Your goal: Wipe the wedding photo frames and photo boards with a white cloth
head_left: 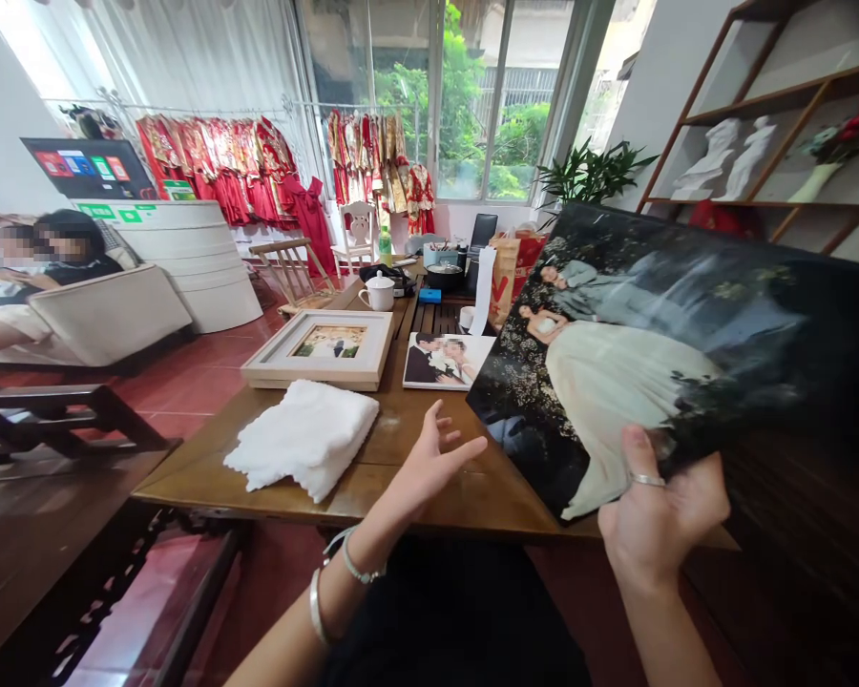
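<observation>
My right hand (662, 515) grips the lower edge of a large dark wedding photo panel (616, 353), thumb on its front. The panel is tilted above the right side of the wooden table (436, 477) and shows a couple, one in a white gown. My left hand (440, 453) is apart from the panel, just left of its lower corner, fingers spread and nothing in them. A folded white towel (307, 434) lies on the table left of that hand. Behind the towel rests a pale framed photo (322, 348). A smaller wedding photo (448, 361) lies beside the frame.
Farther back on the table are a white lidded mug (379, 291), a dark pot (445, 277), a blue box (430, 296) and paper bags (522, 267). A wooden chair (286, 272) stands left of the table. People sit on a sofa (111, 310) at the left.
</observation>
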